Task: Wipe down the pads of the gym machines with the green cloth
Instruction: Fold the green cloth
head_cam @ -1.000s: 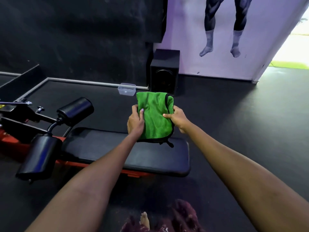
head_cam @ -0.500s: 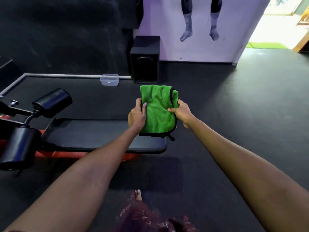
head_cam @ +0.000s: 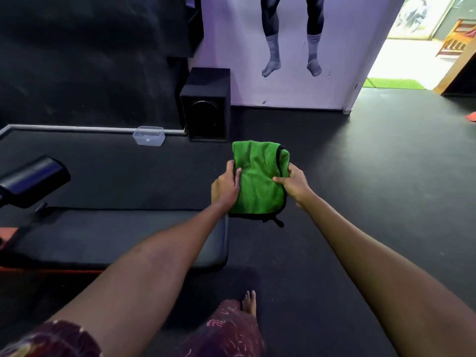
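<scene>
A person stands on a dark rubber floor (head_cam: 360, 176) with both arms stretched out in front. There is lots of bare floor to the right, running up to a bright doorway (head_cam: 401, 47). To the left, the long black padded bench (head_cam: 116, 238) lies flat, and its right end stops just under the left arm.

Both hands hold a folded green fluffy cloth with a black edge (head_cam: 260, 186) in the air, past the end of the bench. The left hand (head_cam: 226, 188) grips the left side, with the thumb on top. The right hand (head_cam: 295, 185) pinches the right side between thumb and fingers. The cloth's long side points away from the person, toward the back wall. It looks soft and thick, folded over at the far end, and a little black loop hangs from its near corner.

A fat black roller pad (head_cam: 33, 180) sticks up at the far left. A black speaker box (head_cam: 206, 104) sits by the purple wall (head_cam: 231, 34), and a small clear plastic tub (head_cam: 149, 135) sits near it, maybe with nothing inside, though it is hard to see. A bare foot (head_cam: 249, 302) shows near the bottom.
</scene>
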Demonstrator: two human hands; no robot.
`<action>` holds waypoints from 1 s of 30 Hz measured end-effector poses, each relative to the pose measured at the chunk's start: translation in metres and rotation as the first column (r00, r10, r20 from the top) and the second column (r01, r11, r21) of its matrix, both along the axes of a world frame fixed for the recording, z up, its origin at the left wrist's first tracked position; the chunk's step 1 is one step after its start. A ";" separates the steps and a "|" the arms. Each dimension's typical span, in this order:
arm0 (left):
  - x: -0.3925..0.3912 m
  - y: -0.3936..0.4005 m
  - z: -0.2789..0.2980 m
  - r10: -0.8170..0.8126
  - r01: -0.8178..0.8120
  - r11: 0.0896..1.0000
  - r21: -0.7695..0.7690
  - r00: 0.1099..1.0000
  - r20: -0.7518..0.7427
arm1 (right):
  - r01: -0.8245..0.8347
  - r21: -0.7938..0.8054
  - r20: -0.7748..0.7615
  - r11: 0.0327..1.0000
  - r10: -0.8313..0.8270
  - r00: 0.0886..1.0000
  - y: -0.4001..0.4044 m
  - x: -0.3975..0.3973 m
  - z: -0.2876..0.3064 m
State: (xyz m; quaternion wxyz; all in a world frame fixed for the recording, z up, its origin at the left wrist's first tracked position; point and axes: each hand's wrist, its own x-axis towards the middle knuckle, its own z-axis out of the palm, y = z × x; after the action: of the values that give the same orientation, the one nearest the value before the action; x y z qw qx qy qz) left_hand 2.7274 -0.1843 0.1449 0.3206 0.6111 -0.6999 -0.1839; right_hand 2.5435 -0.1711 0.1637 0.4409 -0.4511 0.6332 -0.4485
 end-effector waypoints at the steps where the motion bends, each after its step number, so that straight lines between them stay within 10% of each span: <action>1: -0.008 -0.013 -0.007 0.001 -0.002 1.000 0.011 1.000 0.009 | -0.003 0.000 -0.012 1.000 0.003 1.000 -0.014 -0.009 -0.005; 14: -0.124 -0.188 -0.008 0.018 -0.016 0.997 0.072 0.999 -0.033 | -0.031 0.049 -0.079 0.998 0.035 0.996 -0.201 -0.127 -0.011; 30: -0.115 -0.347 -0.002 0.554 -0.549 0.833 0.074 0.826 -0.105 | -0.583 0.030 -0.106 0.812 0.583 0.806 -0.462 -0.089 0.011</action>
State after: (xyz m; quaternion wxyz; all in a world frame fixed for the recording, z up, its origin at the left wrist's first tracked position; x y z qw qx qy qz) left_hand 2.6121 -0.5314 0.1430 0.3899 0.7809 -0.4690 -0.1347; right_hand 2.4545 -0.6329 0.1744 0.5208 -0.6484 0.4867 -0.2675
